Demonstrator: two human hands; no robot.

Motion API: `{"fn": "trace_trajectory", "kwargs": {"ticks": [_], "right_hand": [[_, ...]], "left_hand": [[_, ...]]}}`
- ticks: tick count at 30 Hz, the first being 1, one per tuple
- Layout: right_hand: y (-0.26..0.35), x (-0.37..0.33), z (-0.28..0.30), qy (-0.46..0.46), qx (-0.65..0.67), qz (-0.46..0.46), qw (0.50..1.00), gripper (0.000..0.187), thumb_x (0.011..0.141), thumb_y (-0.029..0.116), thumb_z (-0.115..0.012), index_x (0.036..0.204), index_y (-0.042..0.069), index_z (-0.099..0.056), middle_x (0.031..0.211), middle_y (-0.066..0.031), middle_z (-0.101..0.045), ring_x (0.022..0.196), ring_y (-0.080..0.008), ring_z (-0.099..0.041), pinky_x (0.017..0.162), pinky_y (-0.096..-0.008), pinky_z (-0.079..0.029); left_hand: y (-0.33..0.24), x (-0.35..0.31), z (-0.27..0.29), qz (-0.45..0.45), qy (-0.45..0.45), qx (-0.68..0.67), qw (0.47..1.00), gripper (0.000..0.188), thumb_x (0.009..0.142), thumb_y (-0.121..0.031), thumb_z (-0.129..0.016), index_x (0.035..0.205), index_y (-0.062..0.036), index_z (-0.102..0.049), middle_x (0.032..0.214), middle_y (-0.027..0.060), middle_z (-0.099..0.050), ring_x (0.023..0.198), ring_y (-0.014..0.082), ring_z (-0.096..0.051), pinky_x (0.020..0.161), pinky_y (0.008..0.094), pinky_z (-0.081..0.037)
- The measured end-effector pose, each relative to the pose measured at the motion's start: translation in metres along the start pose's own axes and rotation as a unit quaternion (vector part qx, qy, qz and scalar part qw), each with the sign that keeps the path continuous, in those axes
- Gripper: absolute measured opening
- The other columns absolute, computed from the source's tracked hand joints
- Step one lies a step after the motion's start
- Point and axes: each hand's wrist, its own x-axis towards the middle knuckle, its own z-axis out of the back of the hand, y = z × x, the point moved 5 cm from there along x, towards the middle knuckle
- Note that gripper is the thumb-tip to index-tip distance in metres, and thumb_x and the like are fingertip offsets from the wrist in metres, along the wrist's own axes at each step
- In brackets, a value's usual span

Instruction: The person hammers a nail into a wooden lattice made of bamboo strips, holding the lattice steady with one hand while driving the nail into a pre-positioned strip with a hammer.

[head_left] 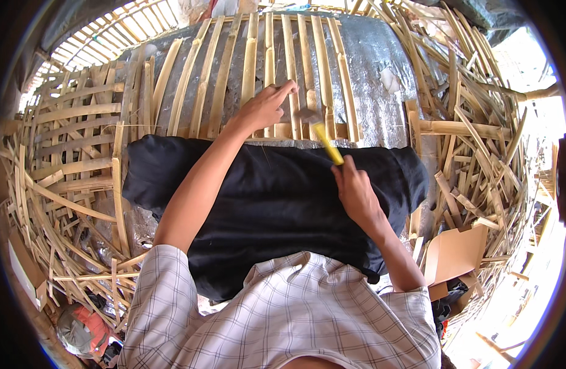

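My right hand point(359, 194) is wrapped round the yellow handle of a hammer point(325, 140). The blurred hammer head hangs over the lower part of the bamboo slats, to the right of my left hand point(264, 109). That left hand is closed above the slats, fingertips drawn together beside one bamboo slat point(288, 46); whatever they may pinch is too small to make out. Several slats lie side by side, pointing away from me, their near ends over a bamboo crosspiece point(203, 130). Black cloth point(264, 203) covers my lap, just on the near side of the crosspiece.
A shiny grey sheet point(381, 61) lies beneath the slats. Woven bamboo panels point(80, 117) stand at the left. Loose bamboo strips point(479, 141) are heaped at the right, with an opened cardboard box point(455, 255) nearer me. A grey and red bundle point(86, 332) sits at the lower left.
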Motion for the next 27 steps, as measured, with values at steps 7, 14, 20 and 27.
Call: {"fn": "trace_trajectory", "kwargs": {"ticks": [7,14,20,27], "right_hand": [[0.032,0.011,0.034,-0.074,0.049,0.041,0.995,0.022,0.104,0.014,-0.066,0.104,-0.002,-0.051,0.068,-0.0289,-0.061,0.065,-0.0523,-0.059,0.056,-0.0578,-0.044],[0.016,0.000,0.020,0.015,-0.041,0.050,0.998,0.022,0.103,0.015,-0.068,0.104,0.000,-0.052,0.069,-0.0300,-0.060,0.062,-0.0510,-0.059,0.058,-0.0591,-0.044],[0.023,0.000,0.019,-0.076,0.024,0.001,0.997,0.022,0.103,0.016,-0.067,0.104,-0.001,-0.052,0.072,-0.0285,-0.062,0.062,-0.0504,-0.060,0.059,-0.0592,-0.046],[0.019,0.002,0.022,0.062,0.011,-0.059,0.996,0.029,0.106,0.026,-0.065,0.109,-0.001,-0.058,0.080,-0.0281,-0.063,0.079,-0.0496,-0.061,0.071,-0.0595,-0.049]], "left_hand": [[-0.025,-0.011,0.021,0.053,0.025,-0.030,0.998,0.054,0.087,0.010,-0.057,0.133,-0.0159,-0.045,0.130,0.0145,-0.068,0.116,0.0404,-0.067,0.088,0.0518,-0.053],[-0.006,-0.006,0.009,0.052,0.051,-0.030,0.997,0.064,0.091,0.001,-0.055,0.149,-0.0236,-0.041,0.139,0.0159,-0.064,0.121,0.0376,-0.063,0.100,0.0475,-0.051],[-0.022,-0.008,0.017,0.071,0.032,-0.010,0.997,0.058,0.087,0.007,-0.057,0.137,-0.0187,-0.042,0.127,0.0177,-0.067,0.110,0.0379,-0.068,0.082,0.0541,-0.051],[-0.007,-0.011,0.013,0.019,-0.002,0.010,1.000,0.058,0.088,0.006,-0.055,0.139,-0.0178,-0.044,0.137,0.0150,-0.065,0.117,0.0393,-0.067,0.093,0.0521,-0.054]]}}
